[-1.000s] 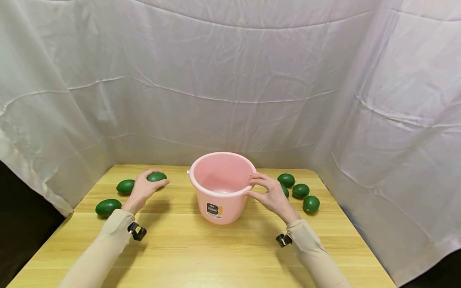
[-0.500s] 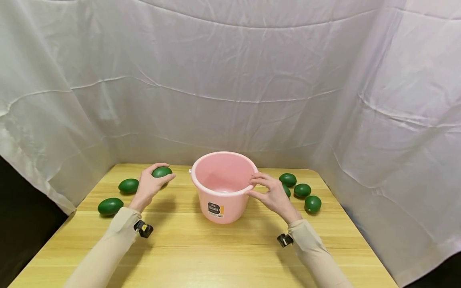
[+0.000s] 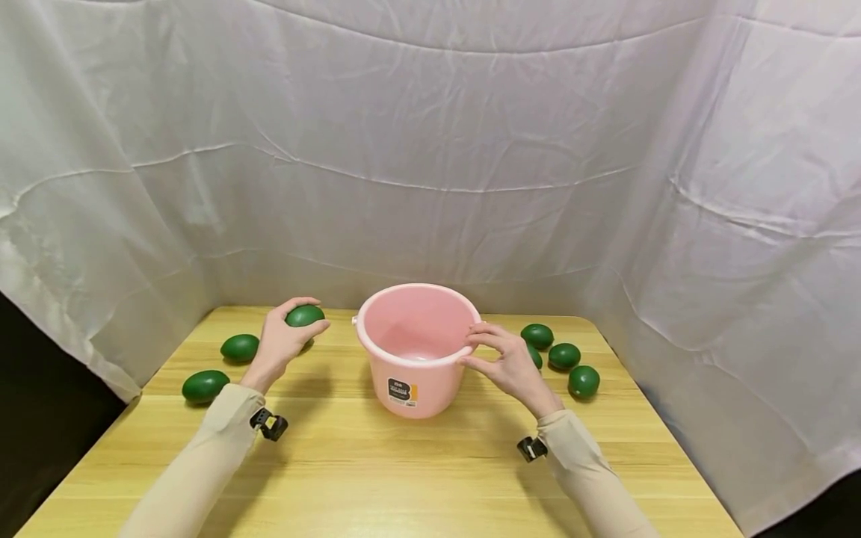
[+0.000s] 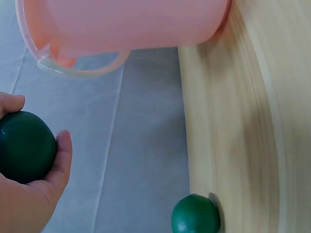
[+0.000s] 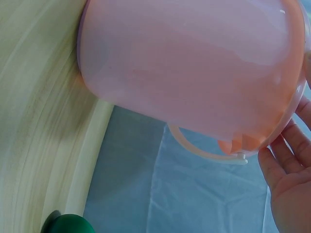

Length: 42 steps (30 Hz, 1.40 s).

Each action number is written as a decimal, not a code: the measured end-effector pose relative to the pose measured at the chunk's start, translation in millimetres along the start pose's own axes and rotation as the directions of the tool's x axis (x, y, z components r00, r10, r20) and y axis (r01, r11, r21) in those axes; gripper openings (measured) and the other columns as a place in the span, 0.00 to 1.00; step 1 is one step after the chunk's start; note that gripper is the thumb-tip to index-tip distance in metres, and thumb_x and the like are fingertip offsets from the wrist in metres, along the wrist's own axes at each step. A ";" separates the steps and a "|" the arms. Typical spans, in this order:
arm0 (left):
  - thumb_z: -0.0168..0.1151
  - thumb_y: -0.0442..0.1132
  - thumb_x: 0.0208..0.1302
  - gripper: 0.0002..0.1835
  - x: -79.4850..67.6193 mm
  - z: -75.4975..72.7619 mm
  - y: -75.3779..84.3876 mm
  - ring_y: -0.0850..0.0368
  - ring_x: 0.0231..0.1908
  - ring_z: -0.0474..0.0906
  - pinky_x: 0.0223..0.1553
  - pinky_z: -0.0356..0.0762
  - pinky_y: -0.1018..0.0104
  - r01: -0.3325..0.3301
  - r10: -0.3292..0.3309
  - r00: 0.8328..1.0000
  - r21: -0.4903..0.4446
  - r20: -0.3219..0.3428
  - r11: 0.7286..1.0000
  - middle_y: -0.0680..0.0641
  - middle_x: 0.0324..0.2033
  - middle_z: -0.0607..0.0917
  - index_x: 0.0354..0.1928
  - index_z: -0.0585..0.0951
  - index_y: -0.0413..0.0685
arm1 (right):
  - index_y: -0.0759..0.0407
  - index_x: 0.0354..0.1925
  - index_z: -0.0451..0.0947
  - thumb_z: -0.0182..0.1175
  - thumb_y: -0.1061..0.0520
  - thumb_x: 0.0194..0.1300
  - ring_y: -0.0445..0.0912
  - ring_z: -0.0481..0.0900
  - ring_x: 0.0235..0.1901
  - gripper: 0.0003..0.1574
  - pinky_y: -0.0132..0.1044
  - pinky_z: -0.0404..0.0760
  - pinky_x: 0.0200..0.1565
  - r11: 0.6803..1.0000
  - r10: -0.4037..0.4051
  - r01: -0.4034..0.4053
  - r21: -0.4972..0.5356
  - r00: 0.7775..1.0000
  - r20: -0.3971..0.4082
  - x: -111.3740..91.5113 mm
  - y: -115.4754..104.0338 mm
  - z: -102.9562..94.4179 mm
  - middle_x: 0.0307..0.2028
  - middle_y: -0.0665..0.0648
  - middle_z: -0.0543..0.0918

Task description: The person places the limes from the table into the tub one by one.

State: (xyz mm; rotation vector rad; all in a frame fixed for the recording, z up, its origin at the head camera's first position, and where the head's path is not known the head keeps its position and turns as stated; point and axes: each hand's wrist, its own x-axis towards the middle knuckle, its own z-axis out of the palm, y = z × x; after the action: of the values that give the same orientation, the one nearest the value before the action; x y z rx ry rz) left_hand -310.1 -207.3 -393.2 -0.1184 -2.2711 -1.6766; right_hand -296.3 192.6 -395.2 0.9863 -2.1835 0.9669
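Observation:
My left hand (image 3: pixel 279 342) grips a dark green, smooth oval fruit (image 3: pixel 305 315) between thumb and fingers, up off the table. In the left wrist view the held fruit (image 4: pixel 25 147) sits in the curve of the hand, to the side of the bucket. A pink bucket (image 3: pixel 413 385) stands upright mid-table, with a dark label on its front. My right hand (image 3: pixel 507 366) pinches its right rim, thumb outside and fingers over the edge. The right wrist view shows the fingers (image 5: pixel 286 155) at the rim, near the bucket's pale handle (image 5: pixel 194 148).
On the left of the wooden table (image 3: pixel 403 478) lie two more green fruits, a rear fruit (image 3: pixel 239 348) and a front fruit (image 3: pixel 205 386). Several others cluster at the right, including a nearer fruit (image 3: pixel 584 382). A pale curtain (image 3: pixel 430 149) hangs behind and at both sides.
My left hand has raised the green fruit and shifted slightly to the right with it, away from the fruits on the left. The right hand stays on the bucket's rim.

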 end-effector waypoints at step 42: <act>0.75 0.46 0.55 0.25 2.7 17.8 52.9 0.47 0.44 0.77 0.40 0.79 0.61 -0.136 0.134 0.990 0.046 0.040 0.990 0.42 0.52 0.80 0.55 0.80 0.54 | 0.54 0.42 0.86 0.76 0.56 0.50 0.51 0.81 0.53 0.18 0.46 0.79 0.57 1.000 0.006 -0.006 0.005 1.000 0.000 0.8 -0.8 -0.9 0.50 0.54 0.84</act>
State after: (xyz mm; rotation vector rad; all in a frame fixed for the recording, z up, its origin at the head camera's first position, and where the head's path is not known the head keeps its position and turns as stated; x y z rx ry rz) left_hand -303.0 -174.3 -348.5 -0.2875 -2.2731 -1.5620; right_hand -296.0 192.7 -393.8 0.9828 -2.1862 0.9751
